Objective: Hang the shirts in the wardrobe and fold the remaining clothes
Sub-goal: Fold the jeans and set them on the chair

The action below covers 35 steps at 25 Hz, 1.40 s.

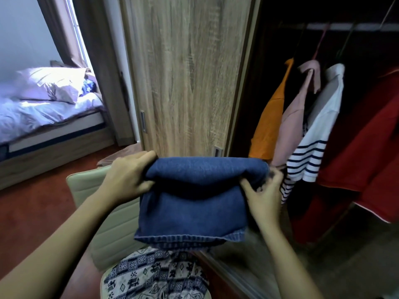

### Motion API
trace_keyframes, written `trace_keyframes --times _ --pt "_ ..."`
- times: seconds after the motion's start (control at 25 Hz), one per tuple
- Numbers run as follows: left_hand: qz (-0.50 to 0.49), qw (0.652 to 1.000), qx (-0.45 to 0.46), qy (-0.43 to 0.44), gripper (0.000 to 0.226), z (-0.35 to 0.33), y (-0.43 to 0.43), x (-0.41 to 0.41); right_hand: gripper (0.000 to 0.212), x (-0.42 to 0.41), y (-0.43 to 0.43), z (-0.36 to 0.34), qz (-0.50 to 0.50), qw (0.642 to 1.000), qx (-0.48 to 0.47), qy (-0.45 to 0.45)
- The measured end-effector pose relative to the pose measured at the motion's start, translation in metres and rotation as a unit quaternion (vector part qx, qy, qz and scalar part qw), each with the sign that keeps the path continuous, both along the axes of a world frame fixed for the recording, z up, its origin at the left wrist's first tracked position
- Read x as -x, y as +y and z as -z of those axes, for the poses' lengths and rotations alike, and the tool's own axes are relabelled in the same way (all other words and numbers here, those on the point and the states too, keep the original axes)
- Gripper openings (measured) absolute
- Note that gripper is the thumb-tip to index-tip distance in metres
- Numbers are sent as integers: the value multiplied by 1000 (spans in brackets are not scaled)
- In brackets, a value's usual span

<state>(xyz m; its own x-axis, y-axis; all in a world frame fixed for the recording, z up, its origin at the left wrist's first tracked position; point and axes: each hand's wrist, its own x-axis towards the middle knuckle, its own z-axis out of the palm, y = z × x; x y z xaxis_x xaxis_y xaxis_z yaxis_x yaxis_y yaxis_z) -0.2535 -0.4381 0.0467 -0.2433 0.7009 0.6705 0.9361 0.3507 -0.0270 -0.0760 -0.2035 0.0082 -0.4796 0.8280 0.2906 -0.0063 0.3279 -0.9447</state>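
Note:
I hold a folded pair of blue jeans in the air in front of the wardrobe. My left hand grips the fold's left end, thumb underneath. My right hand pinches the fold's right end. The hemmed edge hangs down toward me. Below the jeans, a patterned blue-and-white garment lies on a cream chair. In the open wardrobe hang an orange shirt, a pink shirt, a white shirt with navy stripes and a red garment on a rail.
The wooden sliding wardrobe door stands straight ahead. A bed with a pillow is at the left by a curtained window. A brown cloth lies behind the chair. The floor is dark red.

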Motion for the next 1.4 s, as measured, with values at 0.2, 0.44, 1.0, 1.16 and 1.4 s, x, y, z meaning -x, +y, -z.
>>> trace_keyframes --times 0.2,0.44,1.0,1.16,1.4 --pt "-16 995 29 89 31 -5 17 -9 87 -26 -25 31 -157 794 584 -58" --pt "109 976 -16 186 9 58 -4 -17 17 -33 18 15 -296 842 433 -129" --pt "-100 596 -297 -739 76 220 -7 -70 94 60 -27 -33 -367 918 105 -105" --pt "-16 163 -381 -910 61 211 -1 -75 88 51 -19 -48 -421 898 59 -114" --pt "74 244 -393 -883 65 153 -3 -45 100 16 9 -46 -477 860 37 -179"
